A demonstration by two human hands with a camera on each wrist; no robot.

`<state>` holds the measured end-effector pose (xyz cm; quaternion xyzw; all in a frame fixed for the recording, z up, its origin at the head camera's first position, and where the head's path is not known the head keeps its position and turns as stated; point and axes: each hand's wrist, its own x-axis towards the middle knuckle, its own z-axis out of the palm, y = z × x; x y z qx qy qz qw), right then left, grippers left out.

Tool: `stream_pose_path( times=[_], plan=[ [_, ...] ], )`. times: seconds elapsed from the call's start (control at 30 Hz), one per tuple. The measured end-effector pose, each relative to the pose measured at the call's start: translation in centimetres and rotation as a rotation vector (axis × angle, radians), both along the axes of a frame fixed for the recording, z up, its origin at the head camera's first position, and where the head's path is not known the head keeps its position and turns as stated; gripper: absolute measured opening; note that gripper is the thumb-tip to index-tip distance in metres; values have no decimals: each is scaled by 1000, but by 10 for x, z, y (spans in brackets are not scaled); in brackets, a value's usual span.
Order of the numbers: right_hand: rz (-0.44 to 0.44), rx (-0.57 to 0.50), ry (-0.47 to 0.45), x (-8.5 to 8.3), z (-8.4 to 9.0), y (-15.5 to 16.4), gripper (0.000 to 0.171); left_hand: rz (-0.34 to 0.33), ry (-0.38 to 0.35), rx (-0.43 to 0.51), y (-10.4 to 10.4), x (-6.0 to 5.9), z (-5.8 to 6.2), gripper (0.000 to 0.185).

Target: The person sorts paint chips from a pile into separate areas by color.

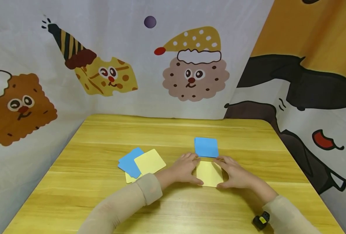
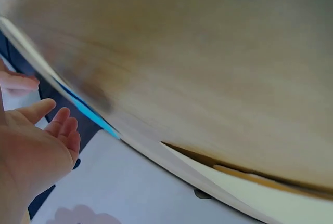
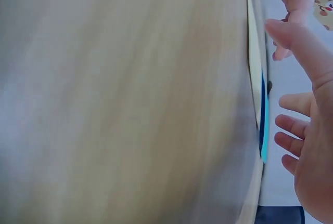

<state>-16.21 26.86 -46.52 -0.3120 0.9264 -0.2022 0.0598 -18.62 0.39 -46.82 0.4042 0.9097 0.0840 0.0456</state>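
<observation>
The yellow paper square (image 1: pixel 208 174) lies flat on the wooden table (image 1: pixel 102 136), just on the person's side of the blue paper square (image 1: pixel 206 147), and both hands bear on it. The likeliest slip, as I judge it, is the sheet skating on the smooth wood: if one hand presses harder than the other, the square could twist out of line, or a corner could crease crookedly. It could also nudge the blue square, whose near edge sits just beside the fingertips.

The left hand (image 1: pixel 184 167) rests palm-down on the yellow square's left edge, its forearm coming in at a slant from the lower left in a beige sleeve (image 1: pixel 138 195). The right hand (image 1: pixel 234 174) mirrors it on the right edge, the thumb along the near corner. In the head view the fingers of both hands lie fairly straight and spread over the paper, pressing rather than pinching; the wrist views, blurred and mostly filled by the table, show loosely extended fingers and nothing clasped.

Well to the left of the yellow square lies a loose pile of paper squares (image 1: pixel 142 164), blue and yellow overlapping. A small black and yellow device (image 1: pixel 261 221) sits at the right wrist.
</observation>
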Motion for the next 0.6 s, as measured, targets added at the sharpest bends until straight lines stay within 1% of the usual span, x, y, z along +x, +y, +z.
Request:
stream_pose_path(
  times=[0.13, 0.23, 0.4, 0.6],
  plan=[
    [-22, -9, 30, 1, 1, -6, 98, 15, 4, 29, -6, 0, 5, 101],
    [-33, -21, 48, 0, 2, -11, 100, 22, 9, 68, -13, -1, 9, 101],
    [-31, -58, 40, 0, 5, -21, 101, 68, -13, 132, -26, 1, 13, 102],
    [-13, -90, 38, -1, 4, -32, 100, 112, -5, 153, -45, 6, 16, 102]
  ],
)
